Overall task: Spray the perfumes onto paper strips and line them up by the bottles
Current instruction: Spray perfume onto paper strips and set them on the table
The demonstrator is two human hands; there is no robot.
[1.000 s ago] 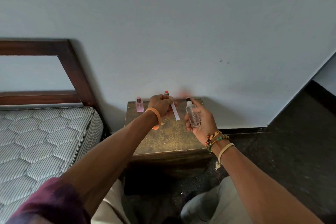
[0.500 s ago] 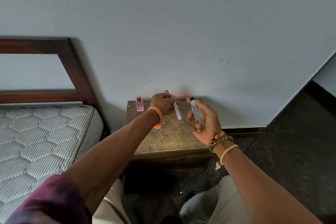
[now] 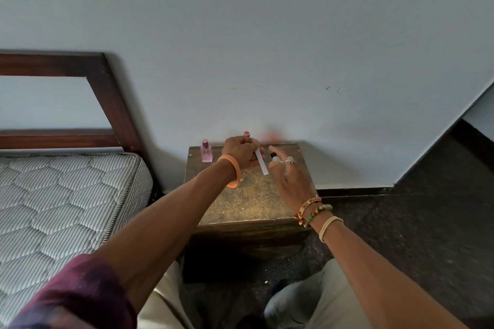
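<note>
Head view: the paper strip (image 3: 262,165) is pinched at its upper end by the left hand (image 3: 240,151), long axis slanting down toward the right hand (image 3: 292,181), just beside it. The clear bottle (image 3: 275,158) is gripped there, cap nearest the strip; its body is hidden behind that hand.

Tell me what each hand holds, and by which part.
The left hand pinches the white paper strip by its upper end. The right hand grips the clear black-capped bottle by its body, hidden under its fingers.
</note>
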